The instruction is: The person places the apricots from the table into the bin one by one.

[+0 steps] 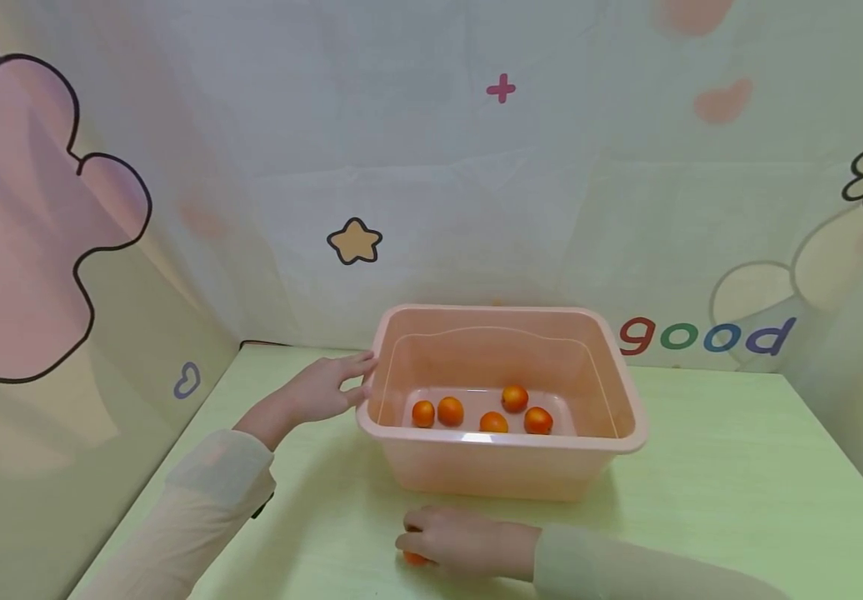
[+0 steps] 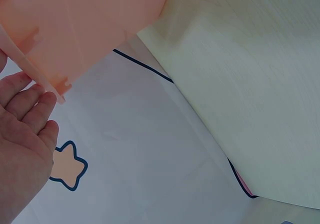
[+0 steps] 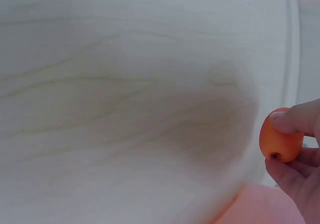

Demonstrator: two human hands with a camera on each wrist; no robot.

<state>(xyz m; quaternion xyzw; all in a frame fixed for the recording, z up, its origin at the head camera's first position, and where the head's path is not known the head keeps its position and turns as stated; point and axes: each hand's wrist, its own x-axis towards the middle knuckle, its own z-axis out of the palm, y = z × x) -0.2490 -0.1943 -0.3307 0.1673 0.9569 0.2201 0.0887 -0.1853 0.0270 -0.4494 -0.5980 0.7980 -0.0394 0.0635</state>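
A pink plastic basin stands on the table with several small orange fruits lying on its floor. At the basin's left side, my left hand touches the rim with its fingers extended. The left wrist view shows those fingers against the outer underside of the rim. In front of the basin, my right hand grips another small orange fruit low over the table. This fruit is smooth and oval with a small dark end, held between thumb and fingers; in the head view the hand mostly covers it.
The pale green table runs back to a cloth wall printed with a star, a flower and the word "good". Another printed cloth panel borders the table on the left. The basin's back rim sits close to the rear wall.
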